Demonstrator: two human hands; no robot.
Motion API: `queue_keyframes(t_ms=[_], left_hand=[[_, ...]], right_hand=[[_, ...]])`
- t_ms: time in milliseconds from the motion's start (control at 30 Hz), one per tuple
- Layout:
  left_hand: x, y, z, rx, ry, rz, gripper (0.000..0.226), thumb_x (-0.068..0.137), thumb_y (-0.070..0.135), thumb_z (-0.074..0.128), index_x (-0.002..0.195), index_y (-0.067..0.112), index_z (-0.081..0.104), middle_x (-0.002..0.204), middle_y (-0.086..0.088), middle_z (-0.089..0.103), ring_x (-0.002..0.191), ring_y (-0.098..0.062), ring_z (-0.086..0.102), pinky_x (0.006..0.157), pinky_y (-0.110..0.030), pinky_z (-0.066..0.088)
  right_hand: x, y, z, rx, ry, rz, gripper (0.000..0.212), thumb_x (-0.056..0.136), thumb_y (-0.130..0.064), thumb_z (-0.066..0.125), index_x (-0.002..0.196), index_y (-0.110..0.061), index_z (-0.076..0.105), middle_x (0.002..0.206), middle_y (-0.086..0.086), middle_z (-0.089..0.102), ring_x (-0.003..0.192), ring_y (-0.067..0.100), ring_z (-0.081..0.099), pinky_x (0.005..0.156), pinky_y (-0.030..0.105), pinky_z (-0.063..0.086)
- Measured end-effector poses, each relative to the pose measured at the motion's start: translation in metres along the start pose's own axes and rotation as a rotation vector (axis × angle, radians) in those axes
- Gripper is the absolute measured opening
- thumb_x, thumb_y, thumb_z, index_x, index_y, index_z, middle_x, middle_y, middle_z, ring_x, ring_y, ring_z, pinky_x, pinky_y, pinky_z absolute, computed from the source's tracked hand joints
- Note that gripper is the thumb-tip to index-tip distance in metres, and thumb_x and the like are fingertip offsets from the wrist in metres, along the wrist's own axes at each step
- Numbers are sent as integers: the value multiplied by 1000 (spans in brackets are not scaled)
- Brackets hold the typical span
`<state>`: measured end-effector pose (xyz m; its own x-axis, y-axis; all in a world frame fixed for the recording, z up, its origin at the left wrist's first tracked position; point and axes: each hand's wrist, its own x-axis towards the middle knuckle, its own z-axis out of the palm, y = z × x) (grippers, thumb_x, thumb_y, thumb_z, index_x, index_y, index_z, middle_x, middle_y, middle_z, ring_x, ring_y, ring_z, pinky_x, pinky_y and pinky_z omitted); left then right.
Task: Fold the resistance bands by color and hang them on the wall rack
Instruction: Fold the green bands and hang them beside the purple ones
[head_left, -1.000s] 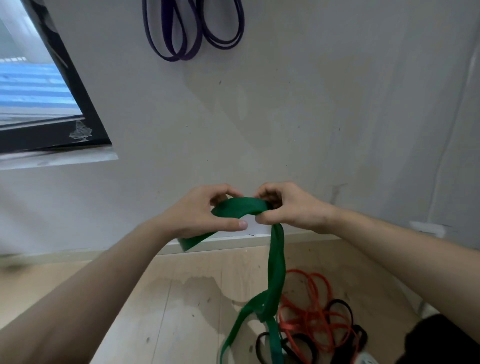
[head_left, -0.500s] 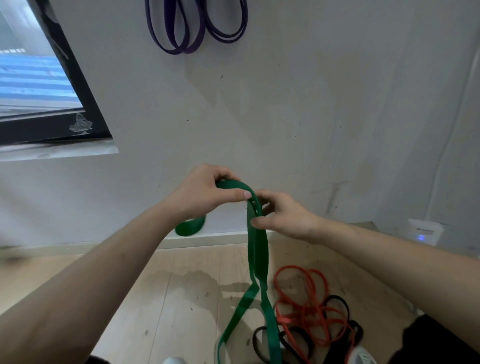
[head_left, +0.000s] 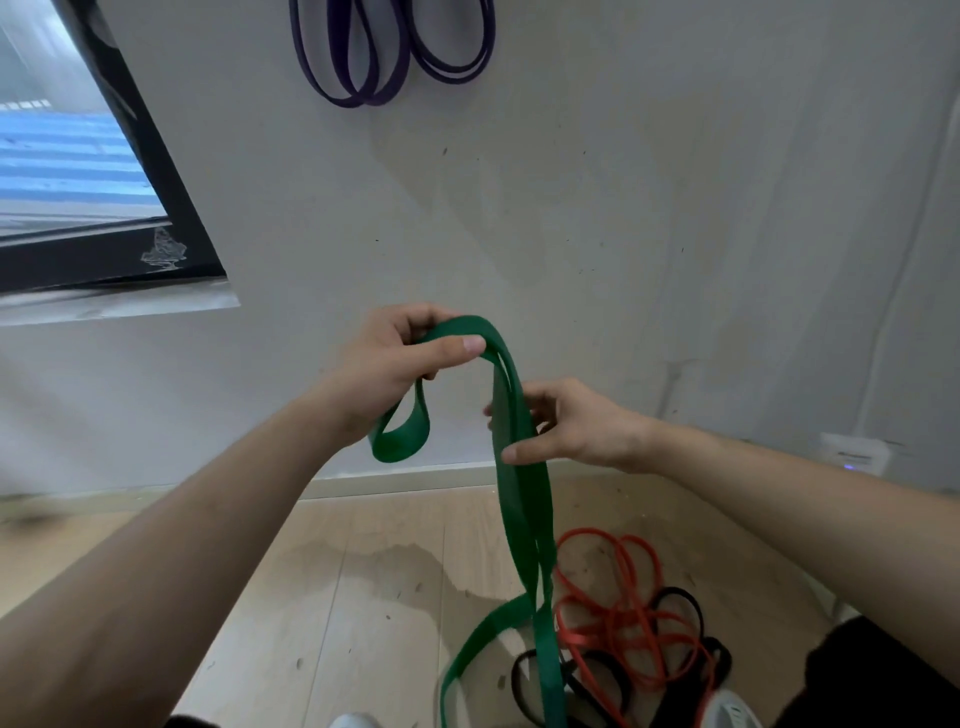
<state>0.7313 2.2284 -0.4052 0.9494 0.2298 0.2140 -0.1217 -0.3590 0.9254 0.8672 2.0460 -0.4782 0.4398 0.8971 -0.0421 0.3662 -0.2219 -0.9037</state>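
Moved apart since a second ago: lifted the left hand (head_left: 395, 364) higher, dropped the right hand (head_left: 566, 426) lower along the strands. Kept the wide flat green rubber resistance band (head_left: 519, 499) bent over the left hand, thumb pressed on top and fingers curled beneath, with a short folded loop hanging just below that wrist. Pinched the two hanging strands loosely with the right hand, thumb across the front, fingers partly straight behind. Left the rest of the band trailing down to the pale wooden floor (head_left: 337, 597). Judged as a fold under way, with length drawn out for the next lap; not yet hung.

Counted one green band, in hand. Counted two bundles of looped purple bands (head_left: 353, 96) already hanging on the white wall (head_left: 675, 234), rack itself out of view. Counted one tangled pile of thin orange-red bands (head_left: 618, 618) and black bands (head_left: 675, 591) on the floor beside the green tail; could not tell the number in each colour
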Motion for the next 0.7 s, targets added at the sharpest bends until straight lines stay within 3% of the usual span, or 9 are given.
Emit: queue_keyframes(t_ms=[133, 267, 333, 400, 500, 600, 700], left_hand=[[0, -1, -6, -102, 18, 31, 20, 82, 25, 69, 97, 13, 71, 67, 13, 60, 67, -7, 51, 68, -19, 44], [-1, -11, -22, -105, 44, 21, 27, 81, 26, 72, 101, 10, 71, 71, 9, 63, 70, -7, 56, 72, -16, 47], [-2, -21, -36, -70, 57, -16, 39, 72, 38, 80, 100, 11, 73, 73, 5, 62, 72, -8, 58, 73, -17, 48], [-5, -33, -49, 12, 46, -71, 48, 63, 49, 84, 96, 16, 76, 76, 1, 62, 74, -11, 57, 75, -21, 47], [-8, -47, -53, 151, -29, -166, 42, 65, 47, 88, 96, 21, 77, 80, -4, 68, 76, -18, 60, 78, -33, 46], [-7, -50, -44, 302, -99, -216, 40, 67, 41, 85, 101, 22, 75, 88, -1, 75, 80, -17, 70, 83, -39, 57], [-4, -51, -29, 390, -97, -207, 36, 71, 38, 88, 98, 20, 72, 89, -8, 74, 85, -25, 71, 90, -47, 58]], right_hand=[[1, -2, 12, 39, -6, 27, 24, 86, -17, 79, 108, -12, 70, 111, 1, 75, 105, 14, 70, 93, 27, 55], [4, -1, 3, 90, 39, 30, 28, 82, -13, 80, 99, 1, 63, 101, 17, 73, 96, 31, 71, 101, 51, 53], [2, -1, -7, 103, 105, 35, 31, 80, -13, 83, 98, 3, 64, 94, 22, 68, 89, 31, 68, 104, 56, 48], [-2, -2, -18, 117, 180, 31, 24, 82, -9, 82, 100, 0, 69, 98, 27, 70, 92, 34, 69, 103, 55, 49], [-8, -9, -31, 103, 260, -16, 25, 82, -9, 81, 106, -6, 73, 102, 25, 72, 96, 38, 72, 94, 51, 57], [-14, -17, -39, 42, 309, -109, 28, 83, -7, 80, 111, -8, 73, 98, 16, 76, 89, 27, 75, 80, 28, 61], [-17, -23, -41, -45, 319, -176, 32, 84, -10, 80, 115, -7, 72, 98, 11, 77, 90, 25, 75, 85, 31, 61]])
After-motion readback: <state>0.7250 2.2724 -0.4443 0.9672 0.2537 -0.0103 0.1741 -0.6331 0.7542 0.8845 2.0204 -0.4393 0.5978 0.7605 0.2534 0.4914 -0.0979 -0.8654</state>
